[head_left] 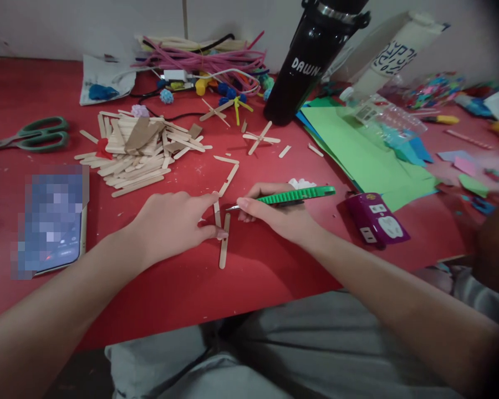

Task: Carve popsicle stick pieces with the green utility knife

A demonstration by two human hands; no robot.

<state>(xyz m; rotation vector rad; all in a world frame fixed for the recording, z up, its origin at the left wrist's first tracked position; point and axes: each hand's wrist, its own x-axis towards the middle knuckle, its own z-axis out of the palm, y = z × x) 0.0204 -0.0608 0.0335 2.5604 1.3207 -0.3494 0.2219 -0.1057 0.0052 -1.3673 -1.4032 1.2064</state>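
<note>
My left hand [170,224] presses a short craft stick [217,213] onto the red table, index fingertip at its far end and thumb near its close end. The thumb also rests by a longer craft stick [223,255] lying just below. My right hand [274,216] is closed around a green craft knife [297,195]. The knife's blade points left, its tip beside the short stick; whether it touches is unclear. Beyond my fingertips lie a notched stick piece [229,180] and another stick piece [227,159], end to end at an angle.
A heap of craft sticks [137,144] and a phone [60,221] lie left, with scissors [45,134] farther out. A black bottle [307,61] stands behind. To the right are green paper sheets [357,149] and a purple sharpener-like box [376,219]. Crossed sticks [260,138] lie ahead.
</note>
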